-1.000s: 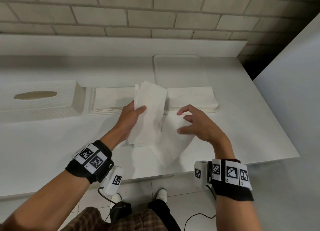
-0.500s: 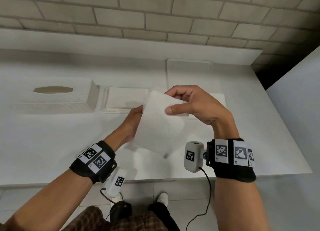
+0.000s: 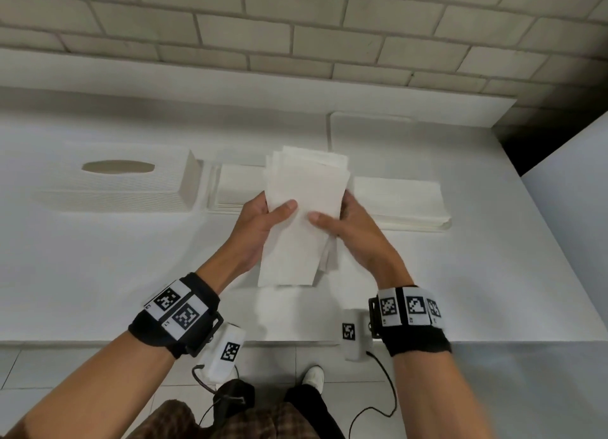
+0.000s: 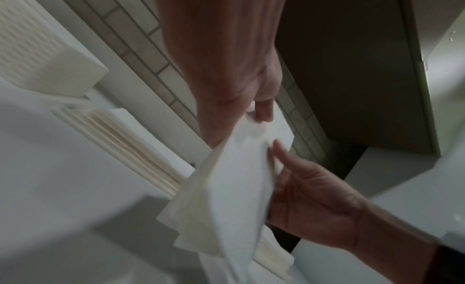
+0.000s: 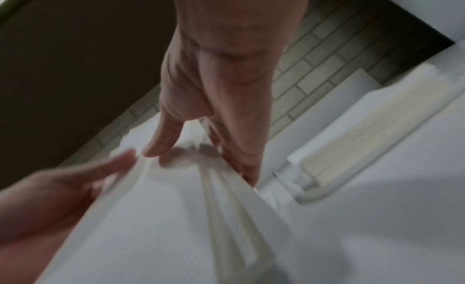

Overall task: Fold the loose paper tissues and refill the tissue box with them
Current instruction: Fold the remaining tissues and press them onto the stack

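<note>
A bundle of folded white tissues (image 3: 304, 221) is held upright over the middle of the table, its layered edges showing in both wrist views (image 4: 226, 192) (image 5: 181, 218). My left hand (image 3: 274, 210) grips its left edge, thumb on the front face. My right hand (image 3: 330, 213) grips the right edge, thumb on the front, fingers behind. The white tissue box (image 3: 115, 188) with an oval slot (image 3: 118, 167) sits at the left. A stack of folded tissues (image 3: 235, 188) lies beside the box, and another stack (image 3: 399, 201) lies to the right of my hands.
A flat white tray (image 3: 371, 132) lies at the back against the raised ledge under the brick wall. The table's front edge (image 3: 296, 341) is close below my wrists. A pale panel (image 3: 572, 188) stands at the right beyond the table end.
My right hand lifted a loose tissue off the table and brought it onto the bundle in my left hand. Both hands now hold the bundle together, straightened.
</note>
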A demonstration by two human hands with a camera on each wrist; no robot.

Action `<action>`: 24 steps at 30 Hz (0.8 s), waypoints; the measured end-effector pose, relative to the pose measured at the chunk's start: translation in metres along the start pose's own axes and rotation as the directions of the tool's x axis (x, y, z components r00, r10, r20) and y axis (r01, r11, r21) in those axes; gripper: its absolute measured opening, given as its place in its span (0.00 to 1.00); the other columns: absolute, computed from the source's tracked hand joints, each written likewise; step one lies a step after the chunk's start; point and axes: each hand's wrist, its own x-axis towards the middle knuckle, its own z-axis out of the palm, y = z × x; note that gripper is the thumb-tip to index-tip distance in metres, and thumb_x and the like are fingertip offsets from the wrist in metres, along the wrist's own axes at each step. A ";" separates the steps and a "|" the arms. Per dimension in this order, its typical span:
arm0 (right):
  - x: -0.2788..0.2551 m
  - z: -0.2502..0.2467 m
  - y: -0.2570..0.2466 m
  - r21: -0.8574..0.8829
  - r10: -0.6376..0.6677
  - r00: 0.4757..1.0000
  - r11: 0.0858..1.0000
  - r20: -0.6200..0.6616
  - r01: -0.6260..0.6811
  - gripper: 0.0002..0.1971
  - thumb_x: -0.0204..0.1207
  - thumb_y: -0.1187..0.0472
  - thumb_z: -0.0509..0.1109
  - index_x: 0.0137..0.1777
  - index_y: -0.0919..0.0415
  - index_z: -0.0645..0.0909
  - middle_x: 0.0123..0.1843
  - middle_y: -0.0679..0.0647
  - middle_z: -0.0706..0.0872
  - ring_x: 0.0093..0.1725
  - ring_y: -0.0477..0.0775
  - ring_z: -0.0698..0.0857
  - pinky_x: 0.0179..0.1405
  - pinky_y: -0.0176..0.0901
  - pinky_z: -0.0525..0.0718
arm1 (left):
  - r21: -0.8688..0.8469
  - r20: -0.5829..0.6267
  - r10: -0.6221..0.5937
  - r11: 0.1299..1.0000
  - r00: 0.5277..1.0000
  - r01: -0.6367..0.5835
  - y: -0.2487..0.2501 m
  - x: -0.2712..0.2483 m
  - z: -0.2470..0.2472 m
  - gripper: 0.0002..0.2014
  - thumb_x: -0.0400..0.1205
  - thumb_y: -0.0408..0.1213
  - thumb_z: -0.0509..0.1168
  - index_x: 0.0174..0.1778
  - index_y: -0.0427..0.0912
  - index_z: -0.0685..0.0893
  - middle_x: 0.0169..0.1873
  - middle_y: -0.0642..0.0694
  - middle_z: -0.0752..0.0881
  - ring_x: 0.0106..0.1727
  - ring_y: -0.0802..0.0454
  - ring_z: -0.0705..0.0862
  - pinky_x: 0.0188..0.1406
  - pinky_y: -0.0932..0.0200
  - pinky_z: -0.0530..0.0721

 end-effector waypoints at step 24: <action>-0.009 0.031 0.031 0.070 -0.114 0.991 0.990 -0.066 0.119 0.13 0.77 0.65 0.73 0.62 0.61 0.84 0.55 0.56 0.92 0.55 0.53 0.91 0.54 0.46 0.86 | 0.119 -0.038 0.175 0.978 0.984 -0.170 -0.010 -0.010 -0.012 0.21 0.74 0.29 0.75 0.61 0.45 0.79 0.56 0.45 0.88 0.59 0.51 0.87 0.58 0.54 0.86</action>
